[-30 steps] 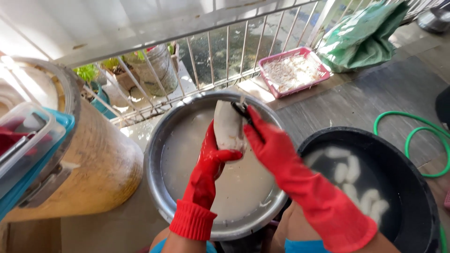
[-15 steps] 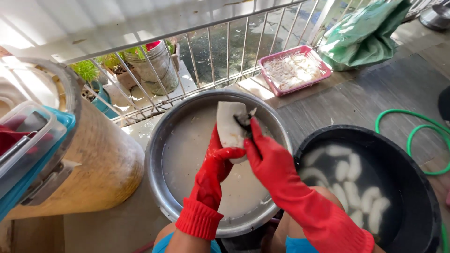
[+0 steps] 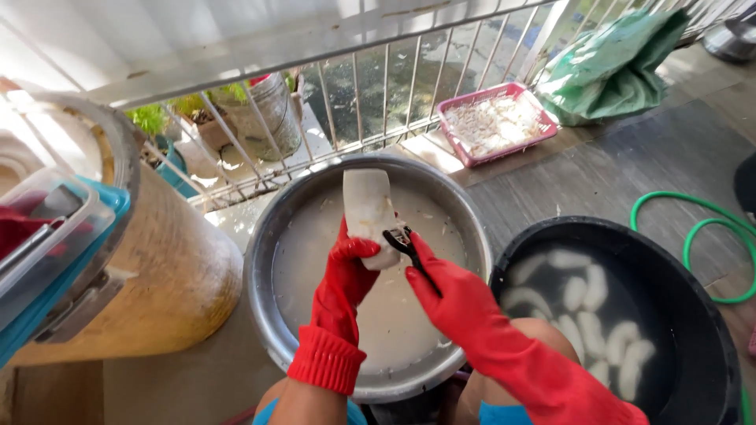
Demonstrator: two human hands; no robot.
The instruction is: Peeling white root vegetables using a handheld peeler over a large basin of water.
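Hidden and cut-off parts

The peeler (image 3: pixel 400 240) handle is buried in the right hand (image 3: pixel 449 295); the hose (image 3: pixel 693 236) and black tub (image 3: pixel 693 315) run off the right edge.

You're on a home's back porch used for food washing. Beyond your hands runs a white metal railing (image 3: pixel 354 86) with potted plants (image 3: pixel 150 122); right of them lie a black water tub (image 3: pixel 709 315) and green hose (image 3: pixel 693 228).
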